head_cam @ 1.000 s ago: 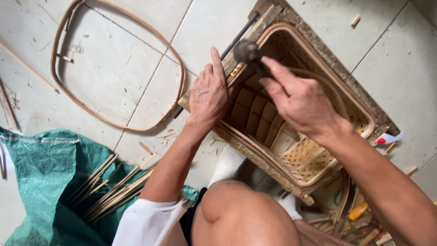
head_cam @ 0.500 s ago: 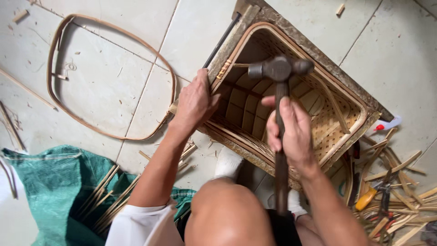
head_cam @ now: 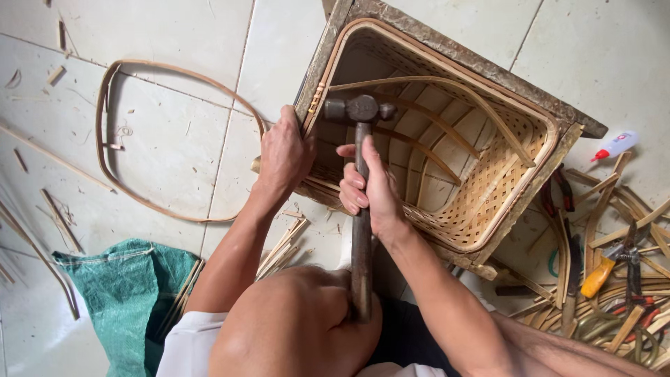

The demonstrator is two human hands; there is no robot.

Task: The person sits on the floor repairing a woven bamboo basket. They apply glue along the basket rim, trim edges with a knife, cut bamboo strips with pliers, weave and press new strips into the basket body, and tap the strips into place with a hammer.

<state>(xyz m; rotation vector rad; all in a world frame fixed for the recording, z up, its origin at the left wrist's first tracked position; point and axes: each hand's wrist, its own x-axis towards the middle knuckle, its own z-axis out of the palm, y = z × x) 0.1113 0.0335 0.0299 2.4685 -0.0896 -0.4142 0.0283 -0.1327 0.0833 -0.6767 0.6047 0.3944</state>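
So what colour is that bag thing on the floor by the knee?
The bag is green, a teal shade, seen in the head view.

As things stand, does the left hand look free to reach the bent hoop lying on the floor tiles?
Probably not at once: the left hand grips the basket rim. The hoop lies close left, nothing between.

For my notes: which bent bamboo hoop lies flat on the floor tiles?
The closed hoop left of the basket; the other strips arch inside the basket.
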